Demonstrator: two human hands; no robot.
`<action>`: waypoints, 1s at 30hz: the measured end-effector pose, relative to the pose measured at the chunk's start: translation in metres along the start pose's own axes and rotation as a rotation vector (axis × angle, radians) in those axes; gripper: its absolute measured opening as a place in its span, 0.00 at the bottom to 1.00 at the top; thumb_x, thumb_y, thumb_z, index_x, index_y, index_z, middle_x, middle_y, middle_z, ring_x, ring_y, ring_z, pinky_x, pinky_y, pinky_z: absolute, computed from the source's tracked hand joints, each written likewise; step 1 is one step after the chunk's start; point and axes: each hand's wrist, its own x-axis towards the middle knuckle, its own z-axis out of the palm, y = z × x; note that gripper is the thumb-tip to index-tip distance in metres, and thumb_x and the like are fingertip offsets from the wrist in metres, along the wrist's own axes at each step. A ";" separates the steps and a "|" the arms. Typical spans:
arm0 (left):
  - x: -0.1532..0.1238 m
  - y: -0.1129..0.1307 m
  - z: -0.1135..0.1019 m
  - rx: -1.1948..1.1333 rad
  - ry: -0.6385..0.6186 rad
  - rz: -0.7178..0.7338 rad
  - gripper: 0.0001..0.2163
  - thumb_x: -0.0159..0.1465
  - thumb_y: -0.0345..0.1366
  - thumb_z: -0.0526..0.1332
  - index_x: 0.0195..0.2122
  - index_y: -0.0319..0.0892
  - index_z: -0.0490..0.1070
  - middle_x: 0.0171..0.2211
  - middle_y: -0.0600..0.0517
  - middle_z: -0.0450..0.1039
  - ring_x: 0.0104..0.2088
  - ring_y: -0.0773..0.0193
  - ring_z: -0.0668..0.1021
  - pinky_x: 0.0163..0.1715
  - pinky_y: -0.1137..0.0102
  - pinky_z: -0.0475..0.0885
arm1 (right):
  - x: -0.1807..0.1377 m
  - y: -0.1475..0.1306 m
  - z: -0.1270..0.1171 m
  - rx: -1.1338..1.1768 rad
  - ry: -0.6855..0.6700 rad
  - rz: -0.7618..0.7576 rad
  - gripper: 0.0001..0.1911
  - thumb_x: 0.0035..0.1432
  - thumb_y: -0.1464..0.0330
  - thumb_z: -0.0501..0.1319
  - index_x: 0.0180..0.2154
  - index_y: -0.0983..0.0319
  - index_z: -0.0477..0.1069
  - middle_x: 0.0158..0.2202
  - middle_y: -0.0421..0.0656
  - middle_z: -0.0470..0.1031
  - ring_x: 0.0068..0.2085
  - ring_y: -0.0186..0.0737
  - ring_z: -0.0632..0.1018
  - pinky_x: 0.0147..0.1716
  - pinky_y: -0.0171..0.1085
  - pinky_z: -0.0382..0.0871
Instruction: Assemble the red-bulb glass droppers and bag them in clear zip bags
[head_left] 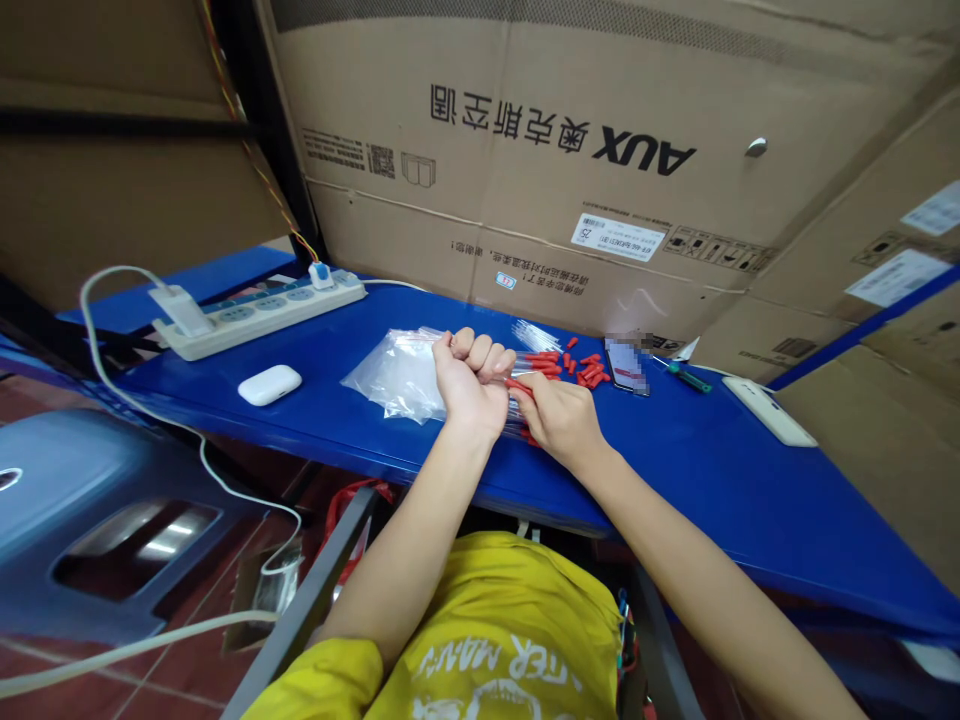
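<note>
My left hand (pixel 470 377) is closed in a fist over the middle of the blue shelf (pixel 720 470), gripping a bundle of clear tubes with a red cap (pixel 517 385) poking out on its right side. My right hand (pixel 559 418) touches the left fist and pinches that red-capped end. Several loose red caps (pixel 581 367) lie on the shelf just behind my right hand. A pile of clear plastic bags (pixel 397 377) lies to the left of my left hand.
A white power strip (pixel 259 313) with a charger sits at the back left, a white earbud case (pixel 269 385) near it. A phone (pixel 628 365), a green screwdriver (pixel 686 377) and a white remote-like device (pixel 769 410) lie right. Cardboard boxes (pixel 600 150) wall the back.
</note>
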 end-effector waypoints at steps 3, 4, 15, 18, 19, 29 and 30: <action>-0.002 -0.001 0.002 0.007 -0.009 -0.001 0.21 0.78 0.37 0.44 0.26 0.46 0.39 0.18 0.62 0.35 0.16 0.71 0.45 0.18 0.73 0.55 | 0.000 -0.001 0.000 0.012 0.022 0.000 0.15 0.79 0.65 0.53 0.43 0.64 0.75 0.29 0.44 0.81 0.27 0.38 0.79 0.31 0.36 0.67; -0.002 -0.001 0.002 0.011 -0.008 0.000 0.21 0.78 0.37 0.44 0.26 0.46 0.39 0.18 0.62 0.35 0.16 0.71 0.45 0.18 0.73 0.55 | 0.000 -0.001 0.000 0.018 0.032 -0.003 0.15 0.79 0.65 0.53 0.43 0.64 0.75 0.29 0.44 0.81 0.27 0.38 0.80 0.31 0.36 0.67; -0.005 -0.005 0.003 0.053 -0.018 -0.047 0.22 0.78 0.40 0.45 0.26 0.46 0.39 0.17 0.61 0.36 0.15 0.71 0.47 0.18 0.72 0.56 | -0.003 0.000 0.001 0.024 0.037 -0.026 0.13 0.79 0.67 0.53 0.41 0.63 0.73 0.27 0.43 0.79 0.25 0.37 0.77 0.29 0.36 0.67; -0.006 -0.006 0.004 0.085 -0.008 -0.047 0.22 0.79 0.41 0.45 0.26 0.46 0.39 0.17 0.61 0.36 0.16 0.71 0.47 0.19 0.72 0.57 | -0.004 0.001 0.000 0.041 0.029 -0.027 0.13 0.78 0.68 0.53 0.40 0.62 0.72 0.26 0.42 0.77 0.24 0.37 0.76 0.28 0.36 0.66; -0.006 -0.007 0.004 0.093 -0.010 -0.047 0.22 0.79 0.41 0.45 0.26 0.45 0.40 0.17 0.61 0.36 0.16 0.71 0.46 0.19 0.72 0.58 | -0.004 0.001 -0.001 0.040 0.019 -0.023 0.13 0.78 0.68 0.53 0.40 0.62 0.72 0.25 0.42 0.76 0.24 0.37 0.76 0.28 0.36 0.66; -0.008 -0.010 0.003 0.131 -0.037 -0.047 0.23 0.78 0.44 0.48 0.25 0.46 0.42 0.17 0.62 0.36 0.15 0.71 0.47 0.18 0.72 0.57 | -0.005 0.002 -0.001 0.178 -0.038 0.044 0.11 0.77 0.66 0.52 0.43 0.62 0.72 0.26 0.40 0.76 0.23 0.36 0.74 0.26 0.35 0.65; -0.008 -0.010 0.003 0.133 -0.039 -0.044 0.23 0.78 0.44 0.48 0.25 0.46 0.42 0.17 0.62 0.36 0.15 0.71 0.48 0.18 0.72 0.57 | -0.005 0.001 -0.001 0.198 -0.036 0.046 0.11 0.77 0.67 0.52 0.44 0.62 0.72 0.26 0.40 0.76 0.23 0.36 0.74 0.26 0.35 0.65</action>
